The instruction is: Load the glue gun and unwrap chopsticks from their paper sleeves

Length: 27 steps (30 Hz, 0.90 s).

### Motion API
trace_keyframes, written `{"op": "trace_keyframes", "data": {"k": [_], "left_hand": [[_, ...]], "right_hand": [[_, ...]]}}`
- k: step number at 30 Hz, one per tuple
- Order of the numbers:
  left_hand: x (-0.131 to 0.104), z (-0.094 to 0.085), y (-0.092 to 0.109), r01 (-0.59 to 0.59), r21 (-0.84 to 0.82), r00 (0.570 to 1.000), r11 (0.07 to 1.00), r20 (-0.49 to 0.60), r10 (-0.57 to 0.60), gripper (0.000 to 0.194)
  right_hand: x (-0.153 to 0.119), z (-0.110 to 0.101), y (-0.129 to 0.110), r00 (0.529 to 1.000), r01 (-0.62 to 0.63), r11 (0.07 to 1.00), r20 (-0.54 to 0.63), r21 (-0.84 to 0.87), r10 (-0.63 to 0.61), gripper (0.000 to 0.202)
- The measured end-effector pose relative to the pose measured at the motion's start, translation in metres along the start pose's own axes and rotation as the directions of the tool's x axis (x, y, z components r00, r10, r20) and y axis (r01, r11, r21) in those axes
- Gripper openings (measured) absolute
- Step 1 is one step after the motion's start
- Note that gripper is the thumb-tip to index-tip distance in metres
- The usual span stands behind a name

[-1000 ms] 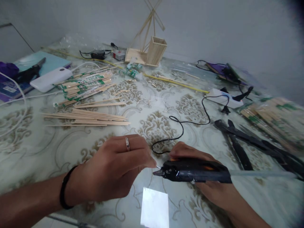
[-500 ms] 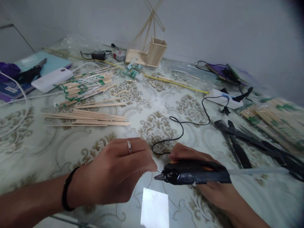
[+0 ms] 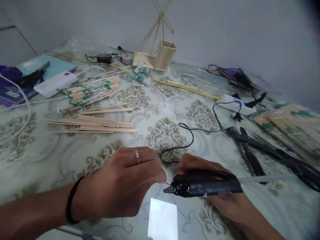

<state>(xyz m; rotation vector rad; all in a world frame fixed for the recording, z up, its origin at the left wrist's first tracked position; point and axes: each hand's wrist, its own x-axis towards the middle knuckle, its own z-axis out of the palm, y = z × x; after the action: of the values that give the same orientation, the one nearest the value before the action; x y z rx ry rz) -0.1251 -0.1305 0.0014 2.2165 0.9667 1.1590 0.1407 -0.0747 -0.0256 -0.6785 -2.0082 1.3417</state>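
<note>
My right hand [image 3: 200, 164] is wrapped round a black glue gun [image 3: 207, 184], its nozzle pointing left. A translucent glue stick [image 3: 267, 179] sticks out of the gun's rear. Close to the nozzle, my left hand [image 3: 132, 180] is closed in a pinch, a ring on one finger. A small thin shiny piece [image 3: 168, 183] shows between its fingertips and the front of the gun; the rest of it is hidden. Beyond the left hand lie loose wooden sticks [image 3: 105, 124].
Wrapped sticks [image 3: 92, 90], a white power bank [image 3: 55, 84] and scissors [image 3: 35, 75] lie left. A wooden stick model [image 3: 163, 55] stands at the back. A power strip [image 3: 236, 104], black tools [image 3: 270, 150] and packed sticks [image 3: 290, 126] are right. A black cord [image 3: 192, 133] crosses the middle.
Both hands and the glue gun have shifted very slightly downward. The glue stick's rear end has moved a little up and left. Both hands keep their grips.
</note>
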Motion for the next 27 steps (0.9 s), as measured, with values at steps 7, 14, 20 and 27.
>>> {"op": "trace_keyframes", "data": {"k": [7,14,20,27], "left_hand": [[0.001,0.0,0.001,-0.017,-0.007,1.0,1.0,-0.007,0.017,0.019],[0.006,-0.001,0.001,0.015,-0.059,1.0,0.998,-0.026,-0.017,0.018],[0.01,0.001,0.004,0.039,-0.204,0.999,0.978,-0.021,-0.044,0.017],[0.01,0.0,0.005,0.034,-0.273,0.999,0.962,-0.012,-0.039,0.019]], "right_hand": [[0.001,-0.001,0.001,1.0,0.007,1.0,0.018,0.022,-0.008,0.036],[0.006,-0.002,0.012,0.985,0.09,0.989,0.134,0.114,-0.105,0.037],[0.007,0.004,0.017,0.982,0.128,0.98,0.12,0.155,-0.147,0.03],[0.007,0.004,0.02,0.98,0.129,0.973,0.125,0.19,-0.154,0.029]]}}
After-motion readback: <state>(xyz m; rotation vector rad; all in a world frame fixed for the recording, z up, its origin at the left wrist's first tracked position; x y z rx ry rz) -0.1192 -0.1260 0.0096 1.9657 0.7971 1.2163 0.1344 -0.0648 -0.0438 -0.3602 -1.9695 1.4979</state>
